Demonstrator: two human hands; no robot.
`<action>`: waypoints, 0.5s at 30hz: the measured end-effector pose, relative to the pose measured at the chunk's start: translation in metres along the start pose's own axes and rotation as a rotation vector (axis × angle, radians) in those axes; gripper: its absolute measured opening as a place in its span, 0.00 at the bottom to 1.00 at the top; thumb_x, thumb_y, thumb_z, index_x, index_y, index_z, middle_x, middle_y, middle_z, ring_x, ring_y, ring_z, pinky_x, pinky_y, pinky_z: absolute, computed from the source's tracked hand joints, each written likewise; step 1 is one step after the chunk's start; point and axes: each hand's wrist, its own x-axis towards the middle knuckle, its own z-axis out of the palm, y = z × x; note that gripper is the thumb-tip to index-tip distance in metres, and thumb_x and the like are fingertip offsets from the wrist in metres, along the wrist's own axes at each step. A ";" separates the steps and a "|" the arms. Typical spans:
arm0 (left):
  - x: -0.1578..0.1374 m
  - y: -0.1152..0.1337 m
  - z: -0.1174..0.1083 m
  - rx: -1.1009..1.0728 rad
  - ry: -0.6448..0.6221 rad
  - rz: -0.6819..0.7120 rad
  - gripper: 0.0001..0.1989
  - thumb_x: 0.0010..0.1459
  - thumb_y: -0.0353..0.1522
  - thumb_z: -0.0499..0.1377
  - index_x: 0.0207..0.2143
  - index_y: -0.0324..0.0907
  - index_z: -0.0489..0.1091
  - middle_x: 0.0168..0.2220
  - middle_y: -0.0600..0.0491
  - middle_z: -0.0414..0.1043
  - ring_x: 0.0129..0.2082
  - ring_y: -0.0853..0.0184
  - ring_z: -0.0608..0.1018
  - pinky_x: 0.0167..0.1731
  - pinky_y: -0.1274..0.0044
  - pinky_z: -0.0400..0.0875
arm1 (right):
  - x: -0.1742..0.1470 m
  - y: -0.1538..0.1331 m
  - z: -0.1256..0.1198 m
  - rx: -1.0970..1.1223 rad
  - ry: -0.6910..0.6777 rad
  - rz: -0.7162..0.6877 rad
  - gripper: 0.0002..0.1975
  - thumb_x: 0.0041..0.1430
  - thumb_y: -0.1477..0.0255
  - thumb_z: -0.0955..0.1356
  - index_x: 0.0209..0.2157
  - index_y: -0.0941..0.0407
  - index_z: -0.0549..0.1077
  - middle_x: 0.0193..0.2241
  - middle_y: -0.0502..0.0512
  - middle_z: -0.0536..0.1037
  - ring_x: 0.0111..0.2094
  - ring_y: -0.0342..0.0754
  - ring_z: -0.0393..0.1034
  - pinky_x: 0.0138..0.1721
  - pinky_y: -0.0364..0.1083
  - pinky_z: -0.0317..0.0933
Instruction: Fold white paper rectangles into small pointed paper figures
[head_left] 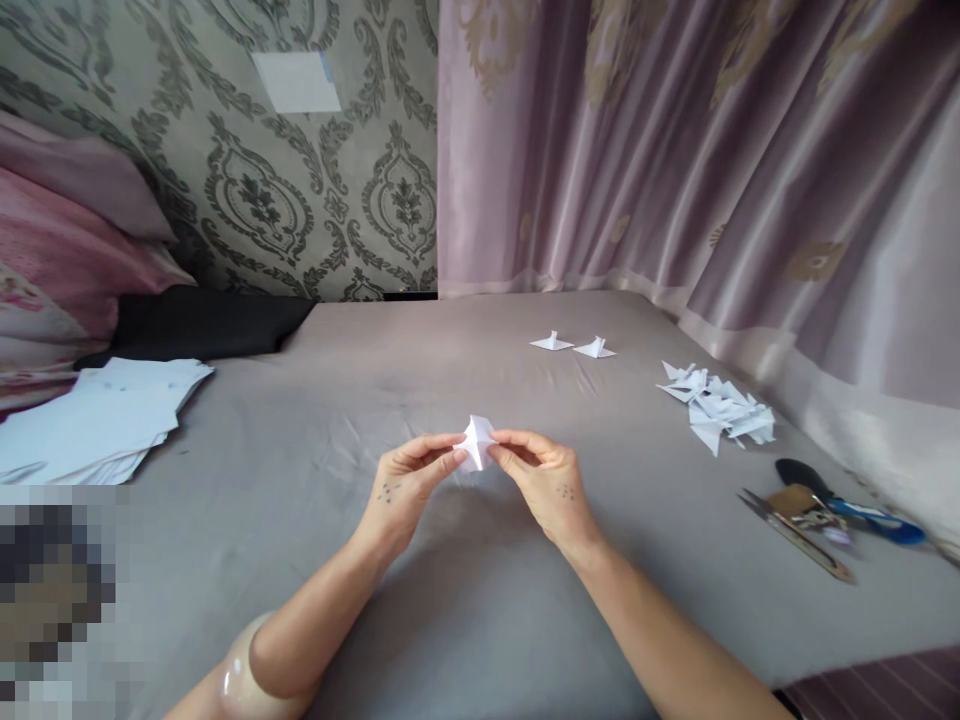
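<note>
A small piece of folded white paper (477,445) is held up in front of me, over the middle of the grey sheet. My left hand (409,482) pinches its left edge between thumb and fingers. On the opposite edge, my right hand (546,478) grips it the same way. The paper has a raised crease down its centre and a pointed top. Its underside is hidden. Two finished-looking folded paper figures (596,348) stand farther back on the sheet, each with flat points at the sides.
To the right lies a heap of folded paper pieces (727,405). Nearer are tweezers (799,537), a brown piece and a blue-and-black handled tool (874,518). A stack of white paper (90,415) lies at left beside black cloth (202,320). Curtains (570,150) hang behind.
</note>
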 end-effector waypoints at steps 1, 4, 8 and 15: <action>0.000 0.000 0.000 0.007 0.008 0.003 0.09 0.44 0.34 0.70 0.31 0.43 0.80 0.33 0.51 0.81 0.36 0.64 0.78 0.40 0.76 0.71 | -0.001 -0.001 0.000 -0.002 -0.002 -0.002 0.07 0.49 0.67 0.73 0.33 0.52 0.81 0.31 0.51 0.82 0.33 0.48 0.76 0.38 0.46 0.70; -0.001 0.000 -0.001 0.024 0.017 0.027 0.09 0.44 0.34 0.70 0.31 0.43 0.80 0.33 0.51 0.80 0.37 0.64 0.78 0.40 0.76 0.71 | -0.002 0.000 0.001 -0.020 -0.001 -0.034 0.06 0.50 0.68 0.73 0.31 0.52 0.81 0.30 0.51 0.81 0.33 0.47 0.75 0.37 0.45 0.69; -0.002 -0.001 -0.002 0.079 0.016 0.129 0.06 0.47 0.34 0.69 0.30 0.43 0.80 0.31 0.53 0.78 0.35 0.67 0.76 0.39 0.77 0.70 | 0.000 0.004 0.000 -0.054 0.008 -0.190 0.03 0.53 0.71 0.72 0.31 0.52 0.80 0.33 0.51 0.77 0.35 0.45 0.73 0.38 0.43 0.68; 0.000 -0.006 -0.007 0.231 -0.005 0.386 0.02 0.52 0.32 0.66 0.29 0.44 0.79 0.33 0.54 0.70 0.34 0.70 0.73 0.38 0.78 0.67 | -0.002 -0.002 0.002 -0.241 0.048 -0.449 0.02 0.56 0.74 0.70 0.31 0.53 0.77 0.34 0.52 0.76 0.38 0.45 0.71 0.43 0.45 0.65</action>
